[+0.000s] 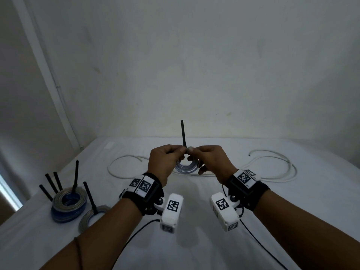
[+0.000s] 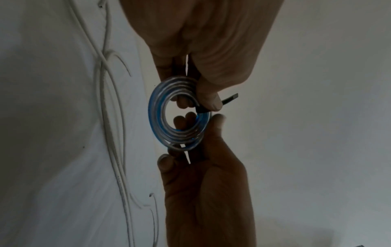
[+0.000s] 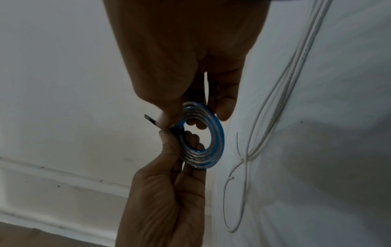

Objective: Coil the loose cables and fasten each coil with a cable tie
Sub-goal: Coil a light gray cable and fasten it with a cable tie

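Note:
Above the table I hold a small coil of clear and blue cable (image 1: 186,167) upright between both hands. A black cable tie (image 1: 183,133) goes round the coil's top, and its long tail stands straight up. My left hand (image 1: 180,151) pinches the tie at the coil, thumb on top. My right hand (image 1: 191,151) pinches the coil right beside it, with other fingers through the ring. In the left wrist view, the coil (image 2: 180,115) hangs between my left hand (image 2: 203,103) and my right hand (image 2: 201,120), with the tie's end (image 2: 230,98) poking out. The right wrist view shows the same coil (image 3: 211,138).
Loose white cables lie on the white sheet behind my hands, one at the left (image 1: 124,162) and one at the right (image 1: 272,162). At the front left sit a stack of tied coils (image 1: 70,201) and a grey coil (image 1: 93,215), with black tie tails sticking up.

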